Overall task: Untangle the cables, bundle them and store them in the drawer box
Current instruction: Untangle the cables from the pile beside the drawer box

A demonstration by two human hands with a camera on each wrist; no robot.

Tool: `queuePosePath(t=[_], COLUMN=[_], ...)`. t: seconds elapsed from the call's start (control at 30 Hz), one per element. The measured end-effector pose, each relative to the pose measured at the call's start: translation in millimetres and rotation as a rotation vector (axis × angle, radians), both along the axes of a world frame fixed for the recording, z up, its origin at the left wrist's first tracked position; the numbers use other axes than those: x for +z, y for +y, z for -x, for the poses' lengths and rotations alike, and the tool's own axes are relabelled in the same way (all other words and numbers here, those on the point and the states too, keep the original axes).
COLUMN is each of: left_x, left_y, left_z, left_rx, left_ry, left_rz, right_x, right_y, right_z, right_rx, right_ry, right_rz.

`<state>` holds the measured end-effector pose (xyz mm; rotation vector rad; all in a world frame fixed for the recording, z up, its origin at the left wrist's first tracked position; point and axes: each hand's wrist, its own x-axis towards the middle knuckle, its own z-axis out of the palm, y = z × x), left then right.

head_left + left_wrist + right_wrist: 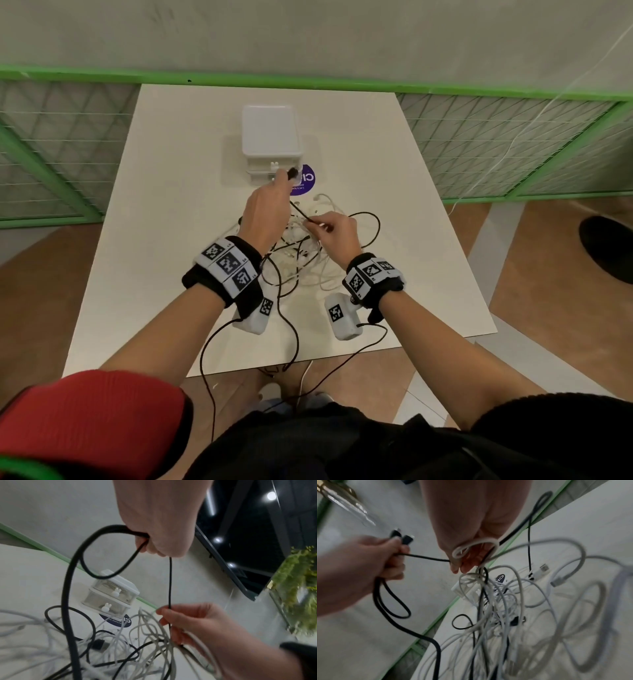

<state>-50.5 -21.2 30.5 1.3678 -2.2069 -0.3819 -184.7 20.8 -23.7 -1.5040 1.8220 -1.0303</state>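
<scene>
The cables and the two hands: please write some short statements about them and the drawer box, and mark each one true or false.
1. The left hand grips a black cable. True.
2. The right hand is empty. False: it pinches the same black cable and also holds a white cable looped over its fingers.
3. The black cable runs taut between the two hands. True.
4. Both drawers of the drawer box are pulled open. False: both appear closed.
5. The pile of cables lies on the table in front of the box. True.
6. All cables in the pile are black. False: white and black cables are mixed.
</scene>
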Motion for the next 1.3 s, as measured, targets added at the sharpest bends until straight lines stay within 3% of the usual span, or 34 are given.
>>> queuePosePath(t=[0.1,0.2,0.3,0.4,0.47,0.6,0.7,0.8,0.97,1.17,1.3], left_x=[21.5,22.5,5.0,-8.0,-9.9,-11.9,-20.8,-25.4,-22.4,8.3,27.4], left_y=[-3.1,-7.6,-8.6,-14.1,-18.0,-5.5,3.4,1.2,-6.6,-29.0,-26.4], left_z=[-6.2,-11.0,-15.3,-21.2,-20.2,9.0,22.9,21.1,15.2,4.0,6.1], left_rx=[0.075,0.136,0.208,0.306,0.295,0.011,-0.110,-0.117,-0.097,0.152,0.139], left_ry=[0.269,0.330,0.364,-0.039,-0.264,-0.406,-0.474,-0.389,-0.337,0.291,0.356], left_rz=[-0.005,0.041,-0.024,-0.121,-0.069,0.115,0.023,-0.102,-0.006,-0.115,-0.076], right_x=[-12.2,-12.9,-5.7,-4.3,-2.9,8.8,17.1,19.9,20.7,-2.2,-7.5], right_y=[-1.8,-4.0,-5.4,-7.6,-9.6,-13.0,-13.5,-9.0,-5.7,5.7,2.4], right_z=[12.3,17.7,20.4,21.7,16.7,1.3,-5.0,-7.8,-14.4,-2.7,4.8], right_rx=[-0.031,-0.048,-0.043,-0.023,0.029,0.123,0.166,0.141,0.062,0.128,0.023], right_ry=[0.099,0.113,0.180,0.307,0.401,0.491,0.513,0.417,0.259,0.404,0.312], right_rz=[-0.098,-0.153,-0.168,-0.218,-0.270,-0.222,-0.163,-0.103,-0.076,-0.273,-0.276])
